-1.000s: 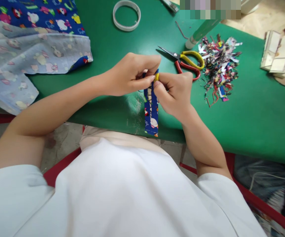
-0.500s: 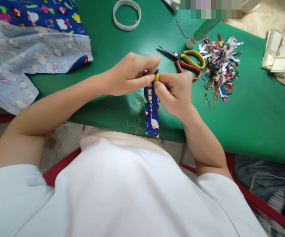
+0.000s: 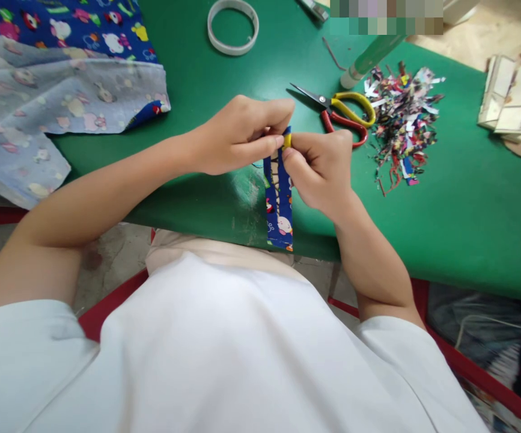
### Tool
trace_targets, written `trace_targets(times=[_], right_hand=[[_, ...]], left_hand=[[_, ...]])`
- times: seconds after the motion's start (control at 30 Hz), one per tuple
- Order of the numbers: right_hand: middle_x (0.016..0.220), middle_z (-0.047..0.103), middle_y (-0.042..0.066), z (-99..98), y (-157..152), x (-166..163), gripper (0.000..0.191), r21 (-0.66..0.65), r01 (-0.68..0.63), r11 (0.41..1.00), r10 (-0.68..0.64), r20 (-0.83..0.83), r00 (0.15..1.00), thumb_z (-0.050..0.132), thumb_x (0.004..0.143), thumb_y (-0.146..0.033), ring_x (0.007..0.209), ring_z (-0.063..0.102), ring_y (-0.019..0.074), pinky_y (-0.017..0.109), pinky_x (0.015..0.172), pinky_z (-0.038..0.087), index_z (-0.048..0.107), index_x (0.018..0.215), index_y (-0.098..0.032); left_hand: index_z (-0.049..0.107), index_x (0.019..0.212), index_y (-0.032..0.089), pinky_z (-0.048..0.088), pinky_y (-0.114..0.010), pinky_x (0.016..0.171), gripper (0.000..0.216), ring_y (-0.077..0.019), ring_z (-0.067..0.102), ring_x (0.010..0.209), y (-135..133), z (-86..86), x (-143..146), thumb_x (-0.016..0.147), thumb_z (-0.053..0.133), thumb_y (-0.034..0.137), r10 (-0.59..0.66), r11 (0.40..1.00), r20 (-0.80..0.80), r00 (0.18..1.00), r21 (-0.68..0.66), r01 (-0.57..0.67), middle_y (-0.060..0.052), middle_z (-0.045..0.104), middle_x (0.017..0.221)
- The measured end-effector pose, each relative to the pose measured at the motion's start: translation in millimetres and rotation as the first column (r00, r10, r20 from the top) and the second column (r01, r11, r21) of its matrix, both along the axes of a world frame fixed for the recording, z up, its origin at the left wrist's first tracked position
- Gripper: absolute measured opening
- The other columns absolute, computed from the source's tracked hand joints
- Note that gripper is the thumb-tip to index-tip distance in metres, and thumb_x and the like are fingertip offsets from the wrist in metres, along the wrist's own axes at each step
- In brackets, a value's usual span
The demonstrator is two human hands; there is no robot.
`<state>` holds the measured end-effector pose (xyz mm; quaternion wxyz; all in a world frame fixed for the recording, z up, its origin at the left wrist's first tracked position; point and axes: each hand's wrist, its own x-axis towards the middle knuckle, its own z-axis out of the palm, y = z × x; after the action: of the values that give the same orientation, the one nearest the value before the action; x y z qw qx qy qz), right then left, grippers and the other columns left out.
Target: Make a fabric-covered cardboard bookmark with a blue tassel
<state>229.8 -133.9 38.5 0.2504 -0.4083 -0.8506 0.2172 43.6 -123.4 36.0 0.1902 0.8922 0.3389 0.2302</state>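
Note:
A narrow blue printed fabric strip (image 3: 279,204) hangs down from my fingers over the front edge of the table, with pale zigzag stitching along its middle. My left hand (image 3: 246,135) pinches the strip's upper end between thumb and curled fingers. Close against it, my right hand (image 3: 323,165) grips the same end from the other side. A yellow patch (image 3: 286,141) shows between the fingertips; I cannot tell if it is print or a separate piece. Any needle is hidden by the fingers. Scissors (image 3: 332,108) with one yellow and one red handle lie just beyond my right hand.
A large blue printed cloth (image 3: 80,90), partly folded to its pale underside, covers the table's left. A tape roll (image 3: 233,27) lies at the back. Right of the scissors is a heap of thread and fabric scraps (image 3: 402,120). A green tube (image 3: 368,60) and a cream folded item (image 3: 510,99) are farther off.
The strip's hanging end has shifted very slightly to the right. Both hands keep practically the same place and grip.

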Motion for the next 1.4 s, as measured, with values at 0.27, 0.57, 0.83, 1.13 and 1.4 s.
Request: trace_targets(times=[0.27,0.57,0.83,1.13,1.4], right_hand=[[0.048,0.014,-0.005,-0.8,-0.2,-1.3,0.034,0.024,-0.043,0.999,0.045,-0.084,0.995,0.043,0.077,-0.013,0.048,0.013,0.0098,0.032,0.051,0.021,0.021,0.053,-0.023],[0.049,0.016,-0.006,0.8,-0.1,-0.1,0.037,0.001,-0.037,0.999,0.037,-0.042,0.998,0.045,0.080,-0.013,0.049,0.014,0.0100,0.031,0.053,0.023,0.021,0.052,-0.023],[0.047,0.015,-0.005,0.9,-0.6,-1.7,0.033,-0.004,0.014,1.000,-0.014,0.013,1.000,0.044,0.078,-0.015,0.048,0.016,0.0101,0.031,0.050,0.022,0.024,0.053,-0.022],[0.044,0.023,-0.004,-4.7,2.1,2.9,0.037,0.067,0.032,0.997,-0.035,0.048,0.998,0.045,0.086,-0.022,0.046,0.022,0.0107,0.031,0.050,0.026,0.022,0.057,-0.022],[0.046,0.020,-0.005,-5.5,2.3,0.4,0.038,0.126,0.032,0.991,-0.043,0.082,0.996,0.049,0.083,-0.021,0.046,0.025,0.0103,0.030,0.054,0.028,0.022,0.056,-0.022]], left_hand=[[0.053,0.082,0.005,0.028,-0.018,0.066,0.063,0.0026,0.025,0.063,0.4,-3.4,-0.2,0.099,0.015,0.053,0.018,1.000,0.014,1.000,-0.002,-0.018,0.007,0.035,0.069],[0.052,0.081,0.006,0.028,-0.017,0.065,0.058,0.0028,0.026,0.063,1.2,-3.6,-0.9,0.100,0.020,0.052,-0.006,1.000,0.055,0.998,-0.020,0.007,0.007,0.037,0.069],[0.051,0.084,0.007,0.029,-0.017,0.065,0.055,0.0026,0.028,0.063,2.0,-5.6,-1.0,0.101,0.015,0.046,0.024,1.000,-0.040,0.999,0.017,-0.024,0.007,0.036,0.070],[0.050,0.099,0.004,0.040,-0.024,0.079,0.036,-0.0081,0.050,0.092,-1.4,-7.5,-0.3,0.103,0.023,0.028,0.081,0.944,-0.069,0.994,0.326,-0.054,-0.008,0.045,0.105],[0.049,0.101,0.011,0.045,-0.030,0.076,0.028,-0.0192,0.057,0.092,-7.1,-18.9,3.2,0.102,0.023,0.022,0.158,0.833,-0.129,0.979,0.550,-0.062,-0.009,0.055,0.092]])
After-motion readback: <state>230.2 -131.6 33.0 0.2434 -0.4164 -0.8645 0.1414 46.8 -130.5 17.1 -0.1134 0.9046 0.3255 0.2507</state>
